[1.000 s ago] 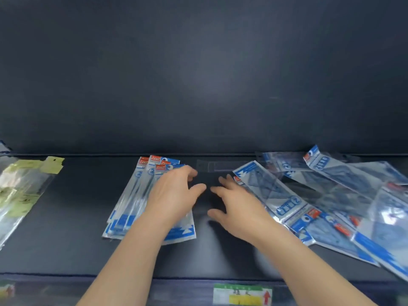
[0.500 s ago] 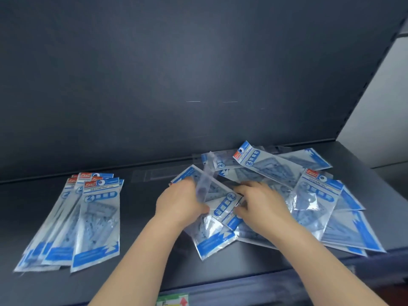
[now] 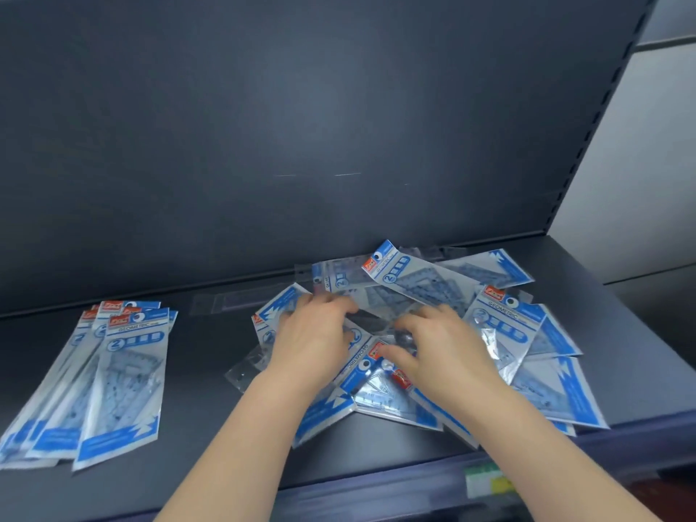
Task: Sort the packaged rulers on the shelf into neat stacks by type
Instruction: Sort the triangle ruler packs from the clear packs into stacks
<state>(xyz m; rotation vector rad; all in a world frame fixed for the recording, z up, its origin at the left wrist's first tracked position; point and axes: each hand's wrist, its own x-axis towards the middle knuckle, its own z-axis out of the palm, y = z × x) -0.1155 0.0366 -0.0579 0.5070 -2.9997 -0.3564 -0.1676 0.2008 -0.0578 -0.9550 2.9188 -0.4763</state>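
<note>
Both hands work on the loose pile of packaged rulers [image 3: 504, 322] at the centre-right of the shelf [image 3: 211, 438]. Left hand [image 3: 312, 340]: fingers bent down onto the packets; whether they pinch one cannot be told, as the fingertips are blurred. Right hand [image 3: 440, 348]: fingers spread and lying on the pile, thumb out to the side, with no packet seen in a grip. A fanned stack of like packets [image 3: 113, 371] lies well apart at the left end of the shelf.

Hazards, as judged from this layout:

1. Drag-along. The packets are glossy and overlap at many angles. Pulling one out from below is likely to carry its neighbours with it and scatter the pile.
2. Loss over the edge. Several packets at the front right [image 3: 561, 405] lie at or just over the shelf lip. A sideways sweep of the right hand may push them off.
3. Mis-sorting. A clear packet [image 3: 244, 373] is partly buried under the pile's left side, and another [image 3: 233, 301] lies by the back panel. Either may be overlooked or lifted with a blue one.
4. Untidy result. The left stack is fanned, not squared; further packets may slide.
</note>
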